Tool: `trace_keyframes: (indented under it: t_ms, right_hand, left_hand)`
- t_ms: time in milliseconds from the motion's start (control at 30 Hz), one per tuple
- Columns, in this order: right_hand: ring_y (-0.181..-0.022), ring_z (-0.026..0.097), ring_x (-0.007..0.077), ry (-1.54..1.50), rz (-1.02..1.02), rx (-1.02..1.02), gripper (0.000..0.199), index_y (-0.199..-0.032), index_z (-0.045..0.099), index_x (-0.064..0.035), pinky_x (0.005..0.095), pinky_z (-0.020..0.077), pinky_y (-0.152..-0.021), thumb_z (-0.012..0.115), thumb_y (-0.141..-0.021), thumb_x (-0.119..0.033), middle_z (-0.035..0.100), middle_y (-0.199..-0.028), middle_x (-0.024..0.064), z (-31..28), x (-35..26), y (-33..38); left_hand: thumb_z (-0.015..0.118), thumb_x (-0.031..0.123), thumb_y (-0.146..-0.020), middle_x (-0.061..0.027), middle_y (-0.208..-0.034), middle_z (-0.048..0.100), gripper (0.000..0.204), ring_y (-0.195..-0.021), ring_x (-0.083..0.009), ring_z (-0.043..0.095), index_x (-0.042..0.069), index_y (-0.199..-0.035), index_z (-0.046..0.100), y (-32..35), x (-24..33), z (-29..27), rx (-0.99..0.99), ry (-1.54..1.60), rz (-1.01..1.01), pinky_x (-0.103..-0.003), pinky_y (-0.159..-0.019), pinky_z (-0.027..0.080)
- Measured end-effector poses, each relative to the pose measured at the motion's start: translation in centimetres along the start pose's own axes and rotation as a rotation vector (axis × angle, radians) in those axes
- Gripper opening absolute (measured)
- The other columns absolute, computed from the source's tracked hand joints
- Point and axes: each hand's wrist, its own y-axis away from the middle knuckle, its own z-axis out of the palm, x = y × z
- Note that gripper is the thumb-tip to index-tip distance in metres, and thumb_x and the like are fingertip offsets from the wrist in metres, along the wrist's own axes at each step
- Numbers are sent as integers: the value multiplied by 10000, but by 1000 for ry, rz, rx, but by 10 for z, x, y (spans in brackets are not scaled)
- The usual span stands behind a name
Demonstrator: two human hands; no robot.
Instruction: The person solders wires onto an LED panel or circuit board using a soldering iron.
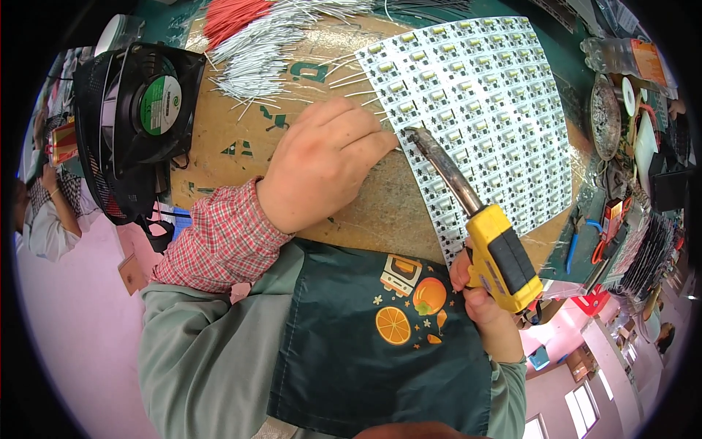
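Observation:
A large white panel of small circuit boards (pixel 482 110), with rows of identical parts, lies on a brown work board. My left hand (pixel 329 161), in a red checked sleeve, pinches a white wire (pixel 398 148) at the panel's left edge; most of the wire is hidden by the fingers. Several other white wires (pixel 353 77) stick out from that edge farther up. In my right hand (pixel 474 289) is a soldering iron (pixel 504 256) with a yellow and black handle. Its dark, bent tip touches or hovers just over the panel near my left fingertips; I cannot tell which.
Bundles of white wires (pixel 256 62) and red wires (pixel 230 18) lie at the far left. A black fan (pixel 150 106) stands left of the brown work board (pixel 387 219). On the right are blue-handled pliers (pixel 573 245), a metal dish (pixel 605 117) and a plastic bottle (pixel 621 58).

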Motion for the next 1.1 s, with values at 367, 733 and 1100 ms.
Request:
trace_keyframes:
  t_ms: [367,733,1100]
  right_hand:
    - [-676,479,133,-171,169,84,1005,-1435,437,-92,265,387,-584,901,-675,-557,468,-776,-5,8,-6,4]
    - [-706,474,136,-136,94,25,982,-1438,427,-96,275,385,-624,902,-690,-519,494,-801,7,14,0,-2]
    - [-668,573,148,-28,-73,-27,367,-1039,613,-27,285,455,-576,776,-881,-315,570,-812,40,5,1,1]
  left_hand:
    - [706,3,-725,-65,-896,627,241,-847,-263,614,52,-961,705,0,0,2,8,-19,12,-371,-763,512]
    - [737,-35,-716,-58,-870,624,271,-787,-258,611,43,-975,730,-1,5,-4,63,16,31,-358,-699,506]
    - [700,-32,-696,-71,-851,640,292,-772,-256,622,32,-980,723,0,4,1,35,-67,35,-355,-689,524]
